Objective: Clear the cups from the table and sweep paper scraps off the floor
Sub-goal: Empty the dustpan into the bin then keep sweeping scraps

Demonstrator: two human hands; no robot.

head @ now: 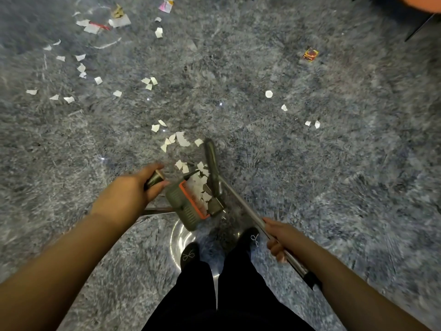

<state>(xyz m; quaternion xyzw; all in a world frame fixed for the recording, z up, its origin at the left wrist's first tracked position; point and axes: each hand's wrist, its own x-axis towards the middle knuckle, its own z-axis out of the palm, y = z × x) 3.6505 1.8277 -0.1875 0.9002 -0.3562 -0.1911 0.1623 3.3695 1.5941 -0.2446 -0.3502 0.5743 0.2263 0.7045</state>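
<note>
The sweeping is only partly done. The left hand (130,194) has its fingers wrapped around the handle of the dustpan (188,201), and some paper scraps (199,187) already lie in the pan, just beyond those fingers. The right hand (278,240) grasps the metal pole of the broom (212,168), whose head stands beside the pan. Many scraps (81,68) remain on the floor (358,163), well away from both hands. No table or cups are visible
</note>
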